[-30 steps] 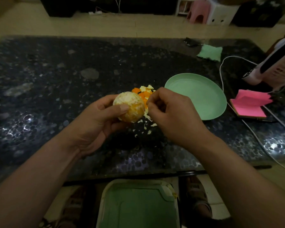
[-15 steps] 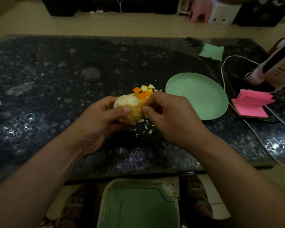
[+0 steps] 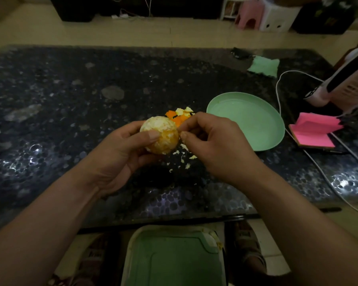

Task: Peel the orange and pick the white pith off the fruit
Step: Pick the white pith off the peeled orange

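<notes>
The peeled orange [image 3: 160,134], pale with patches of white pith, is held above the dark table by my left hand [image 3: 120,153], thumb across its front and fingers behind. My right hand [image 3: 213,147] is at the fruit's right side, thumb and forefinger pinched together against its surface on a small bit of pith. A heap of orange peel pieces [image 3: 179,115] lies on the table just behind the fruit. Small white pith scraps [image 3: 183,155] are scattered on the table under my hands.
A light green plate [image 3: 246,120] sits right of the hands. Pink sticky notes [image 3: 313,131], a white cable [image 3: 281,93] and a white appliance [image 3: 343,85] crowd the right edge. A green cloth [image 3: 264,66] lies at the back. A green bin [image 3: 172,259] stands below the near table edge.
My right hand's pinching fingers shifted slightly along the fruit's right side. My left hand keeps its hold, and the orange has barely moved.
</notes>
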A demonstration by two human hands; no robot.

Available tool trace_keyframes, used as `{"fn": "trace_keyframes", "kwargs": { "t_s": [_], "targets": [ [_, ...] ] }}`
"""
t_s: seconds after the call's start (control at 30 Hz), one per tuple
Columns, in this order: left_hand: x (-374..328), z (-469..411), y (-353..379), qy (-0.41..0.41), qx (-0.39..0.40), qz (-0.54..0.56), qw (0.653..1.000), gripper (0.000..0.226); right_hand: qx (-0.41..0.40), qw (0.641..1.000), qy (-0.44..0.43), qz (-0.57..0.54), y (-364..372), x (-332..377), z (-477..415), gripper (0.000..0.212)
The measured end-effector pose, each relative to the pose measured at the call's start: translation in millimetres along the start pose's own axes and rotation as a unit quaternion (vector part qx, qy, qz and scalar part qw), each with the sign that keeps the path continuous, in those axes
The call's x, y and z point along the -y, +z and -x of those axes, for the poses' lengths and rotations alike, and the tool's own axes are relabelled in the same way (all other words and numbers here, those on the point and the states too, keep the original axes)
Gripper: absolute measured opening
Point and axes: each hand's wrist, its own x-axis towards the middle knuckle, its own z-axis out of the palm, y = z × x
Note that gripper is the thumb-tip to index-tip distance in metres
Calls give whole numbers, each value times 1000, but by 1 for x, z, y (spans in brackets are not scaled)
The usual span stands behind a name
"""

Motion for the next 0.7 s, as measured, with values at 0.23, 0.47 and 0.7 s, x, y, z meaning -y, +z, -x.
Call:
{"fn": "trace_keyframes", "kwargs": {
  "t_s": [0.23, 0.47, 0.7],
  "targets": [
    [2, -1, 1, 8, -15, -22, 1000, 57, -1, 999, -24, 32, 1, 3, 2, 5],
    [7, 1, 7, 36, -29, -50, 998, 59, -23, 993, -54, 98, 7, 2, 3, 7],
    [4, 2, 4, 33, -6, -31, 999, 57, -61, 994, -58, 73, 11, 3, 2, 7]
  ]
}}
